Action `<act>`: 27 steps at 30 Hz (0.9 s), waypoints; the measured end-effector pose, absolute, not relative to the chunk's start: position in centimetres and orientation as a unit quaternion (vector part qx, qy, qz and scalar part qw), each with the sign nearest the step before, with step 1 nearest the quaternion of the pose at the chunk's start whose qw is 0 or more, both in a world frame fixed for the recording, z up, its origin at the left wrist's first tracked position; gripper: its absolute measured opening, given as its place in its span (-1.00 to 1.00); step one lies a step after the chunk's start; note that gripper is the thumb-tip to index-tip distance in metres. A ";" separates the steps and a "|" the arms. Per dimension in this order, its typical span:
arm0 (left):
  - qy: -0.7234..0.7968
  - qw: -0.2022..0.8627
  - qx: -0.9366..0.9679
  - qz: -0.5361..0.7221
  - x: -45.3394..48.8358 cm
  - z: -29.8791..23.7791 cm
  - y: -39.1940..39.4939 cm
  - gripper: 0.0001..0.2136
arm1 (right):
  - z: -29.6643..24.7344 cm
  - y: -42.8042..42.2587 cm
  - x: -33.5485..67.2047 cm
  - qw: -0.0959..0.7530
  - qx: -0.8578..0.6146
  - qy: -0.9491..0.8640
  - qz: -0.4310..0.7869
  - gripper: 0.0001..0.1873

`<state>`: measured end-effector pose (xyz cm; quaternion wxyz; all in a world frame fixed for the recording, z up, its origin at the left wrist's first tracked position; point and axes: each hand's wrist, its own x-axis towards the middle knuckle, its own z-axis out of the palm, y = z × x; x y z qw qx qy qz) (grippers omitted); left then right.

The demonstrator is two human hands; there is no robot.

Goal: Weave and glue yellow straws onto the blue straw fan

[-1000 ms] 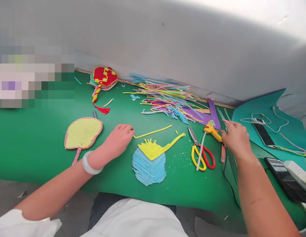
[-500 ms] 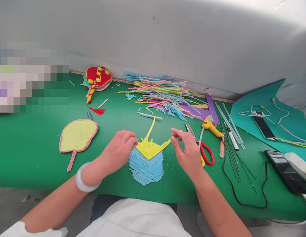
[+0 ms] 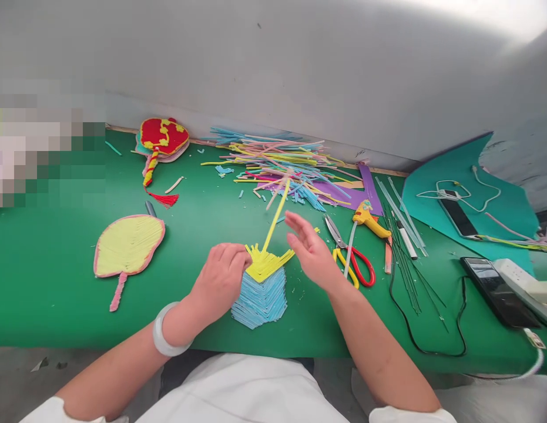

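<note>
On green counter (image 3: pixel 70 314), blue-yellow panel (image 3: pixel 259 302) lies flat, yellow V (image 3: pixel 262 272) pointing toward person; long yellow strip (image 3: pixel 275 218) runs away, slightly rightward. Left hand (image 3: pixel 220 282): fingers curled, cannot tell if pinching. Right hand (image 3: pixel 314 255): fingers extended, thumb apart.

I'm at a handicraft workplace; whether home or workshop, I can't tell. My green tabletop (image 3: pixel 57 314) shows it: a blue-and-yellow panel (image 3: pixel 259 302) and, farther off, a heap of coloured stems (image 3: pixel 273 154) at twelve o'clock, scissors (image 3: pixel 337 235) and a yellow glue gun (image 3: pixel 371 223) at one, a power strip (image 3: pixel 513 276) at two, a tasselled red fan (image 3: pixel 164 136) and a yellow leaf-shaped fan (image 3: pixel 129 245) at eleven.
</note>
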<state>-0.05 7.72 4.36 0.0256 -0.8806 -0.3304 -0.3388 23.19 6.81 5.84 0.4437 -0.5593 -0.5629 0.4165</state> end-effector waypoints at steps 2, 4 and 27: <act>-0.357 0.033 -0.866 -0.349 -0.1 4.8 8.5 -0.87 | 6.4 8.2 23.6 0.453 -0.571 -0.583 0.360 -0.47; -0.357 0.040 -0.863 -0.354 -0.4 5.3 9.0 -0.89 | 6.9 8.5 23.9 0.461 -0.599 -0.585 0.295 -0.52; -0.227 0.044 -0.935 -0.269 -1.9 2.5 5.5 -0.73 | 3.4 1.1 22.2 0.439 -0.632 -0.292 0.568 -0.49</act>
